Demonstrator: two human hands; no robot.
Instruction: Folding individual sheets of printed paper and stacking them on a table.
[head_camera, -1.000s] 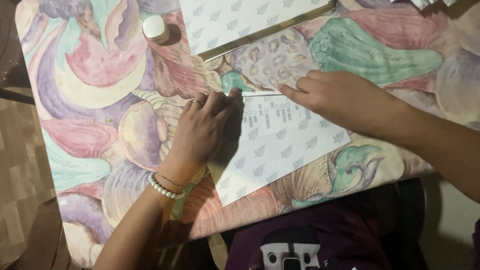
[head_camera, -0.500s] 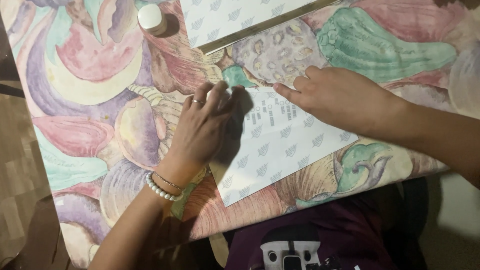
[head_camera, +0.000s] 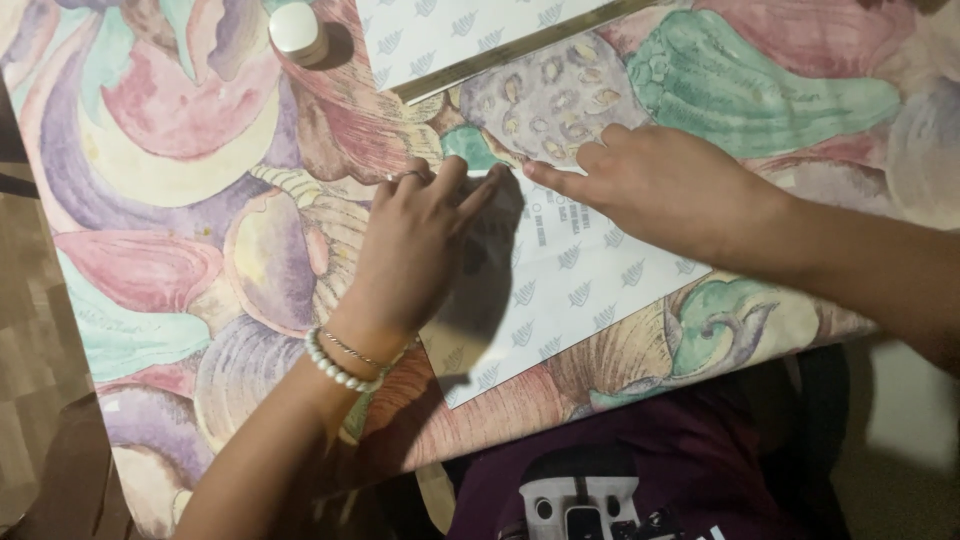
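A white sheet (head_camera: 570, 290) with a pale repeating leaf print lies on a table covered by a painted fruit-and-vegetable cloth (head_camera: 170, 200). My left hand (head_camera: 415, 245), with a pearl bracelet at the wrist and a ring, presses flat on the sheet's upper left edge, fingers together. My right hand (head_camera: 655, 185) rests on the sheet's top edge, index finger stretched leftward until it almost meets the left fingertips. Neither hand holds anything.
A second white printed sheet (head_camera: 450, 35) with an olive-coloured strip along its lower edge lies at the top. A small white round lidded pot (head_camera: 297, 30) stands at top left. The table edge runs near my lap; wooden floor shows at left.
Both hands have stayed pressed on the sheet's top edge. The left fingers have crept slightly toward the right index fingertip. The view has shifted a little.
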